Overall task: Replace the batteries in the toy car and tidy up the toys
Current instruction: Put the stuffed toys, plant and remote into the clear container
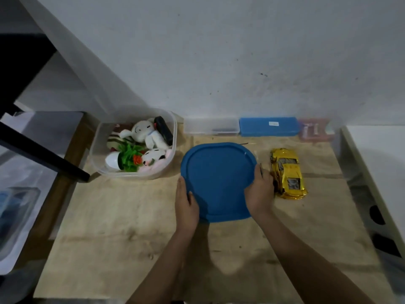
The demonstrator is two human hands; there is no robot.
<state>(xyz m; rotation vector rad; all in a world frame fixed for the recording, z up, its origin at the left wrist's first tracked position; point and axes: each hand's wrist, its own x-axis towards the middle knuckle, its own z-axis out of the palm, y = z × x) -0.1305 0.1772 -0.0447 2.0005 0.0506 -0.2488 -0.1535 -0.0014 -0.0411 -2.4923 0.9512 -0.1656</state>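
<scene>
A blue square lid (219,178) with rounded corners is in the middle of the wooden table (122,227). My left hand (186,205) grips its left edge and my right hand (260,189) grips its right edge. A shiny gold toy car (288,173) stands on the table just right of my right hand. At the left stands a clear plastic bin (173,132) holding plush toys, a green plastic plant and a black item.
Along the wall at the back lie a clear case (211,126), a blue case (269,126) and a pack of batteries (315,129). A white surface (377,163) borders the table on the right. A black bar (43,154) crosses at the left.
</scene>
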